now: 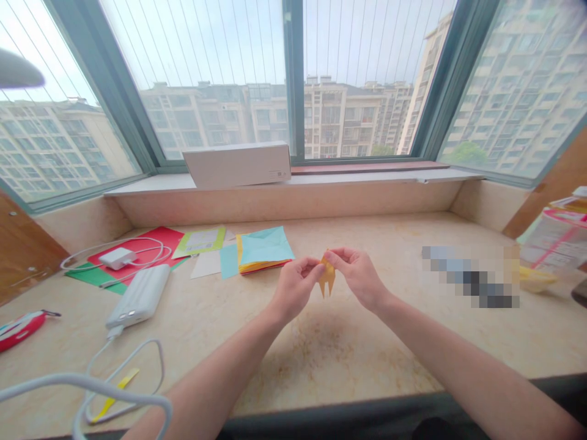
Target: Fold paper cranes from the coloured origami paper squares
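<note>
A small folded piece of orange paper (327, 277) hangs between both my hands above the marble counter (321, 348). My left hand (296, 287) pinches its left upper edge with thumb and fingers closed. My right hand (355, 274) pinches its top right the same way. Two pointed flaps of the paper hang down. Behind the hands lies a stack of coloured paper sheets (263, 249), light blue on top.
A white power bank (140, 295) with a white cable (92, 391) lies at the left, beside red and green sheets (137, 250) bearing a white charger (117, 257). A white box (238, 164) rests on the window sill. A red pouch (21, 327) sits far left, packages (557, 235) far right.
</note>
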`<control>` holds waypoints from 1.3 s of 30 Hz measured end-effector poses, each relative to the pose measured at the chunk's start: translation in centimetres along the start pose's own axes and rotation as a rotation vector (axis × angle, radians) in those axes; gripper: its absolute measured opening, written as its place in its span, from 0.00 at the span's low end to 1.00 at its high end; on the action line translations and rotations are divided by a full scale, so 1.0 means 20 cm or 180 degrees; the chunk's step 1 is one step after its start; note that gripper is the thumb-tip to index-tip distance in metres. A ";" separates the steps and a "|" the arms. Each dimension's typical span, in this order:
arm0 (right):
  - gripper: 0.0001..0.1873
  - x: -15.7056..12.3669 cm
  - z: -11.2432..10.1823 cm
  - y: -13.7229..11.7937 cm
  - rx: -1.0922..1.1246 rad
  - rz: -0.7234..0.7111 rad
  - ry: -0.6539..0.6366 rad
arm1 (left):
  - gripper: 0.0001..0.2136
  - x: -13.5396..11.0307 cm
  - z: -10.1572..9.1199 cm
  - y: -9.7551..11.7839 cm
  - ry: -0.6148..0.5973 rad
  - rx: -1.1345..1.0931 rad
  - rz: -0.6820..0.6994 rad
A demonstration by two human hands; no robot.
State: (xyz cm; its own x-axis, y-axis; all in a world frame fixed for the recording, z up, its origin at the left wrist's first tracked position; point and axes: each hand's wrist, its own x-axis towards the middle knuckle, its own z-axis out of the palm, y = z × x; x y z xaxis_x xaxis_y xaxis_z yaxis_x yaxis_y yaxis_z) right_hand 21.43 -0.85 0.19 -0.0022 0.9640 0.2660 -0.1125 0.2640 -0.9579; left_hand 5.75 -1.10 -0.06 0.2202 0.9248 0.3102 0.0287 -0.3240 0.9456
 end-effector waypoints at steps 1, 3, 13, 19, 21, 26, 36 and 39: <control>0.19 0.00 0.00 0.00 -0.0038 -0.0015 -0.0100 | 0.11 0.00 0.00 0.00 0.0085 -0.0088 -0.0039; 0.20 0.00 -0.01 0.00 -0.0188 0.0007 -0.0352 | 0.12 0.01 -0.01 0.00 0.0251 -0.0269 -0.0102; 0.17 -0.02 0.02 0.00 -0.0346 0.0072 -0.0202 | 0.11 0.03 -0.01 0.02 0.0338 -0.0524 -0.0057; 0.19 -0.02 0.01 0.00 -0.0284 0.0106 -0.0350 | 0.10 0.01 -0.01 0.02 0.0308 -0.0220 -0.0005; 0.19 -0.02 0.01 0.00 -0.0273 0.0116 -0.0218 | 0.10 0.01 0.00 0.02 0.0261 -0.0157 0.0008; 0.19 0.00 0.00 0.01 -0.0179 0.0140 -0.0073 | 0.15 0.00 0.01 0.02 0.0150 -0.0362 0.0112; 0.26 -0.01 0.00 0.00 -0.0403 0.0188 -0.0462 | 0.09 0.00 -0.03 0.01 0.0022 0.0170 0.0285; 0.24 -0.01 0.00 0.00 -0.0938 -0.0236 -0.0173 | 0.15 0.02 -0.05 0.03 0.0126 0.0199 0.0133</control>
State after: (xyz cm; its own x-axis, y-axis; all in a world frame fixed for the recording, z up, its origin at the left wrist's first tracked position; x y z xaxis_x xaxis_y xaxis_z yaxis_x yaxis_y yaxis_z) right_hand 21.44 -1.12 0.12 -0.0588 0.9407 0.3342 0.1785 0.3393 -0.9236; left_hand 4.96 -0.67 0.65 0.1838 0.9170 0.3539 0.0813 -0.3730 0.9243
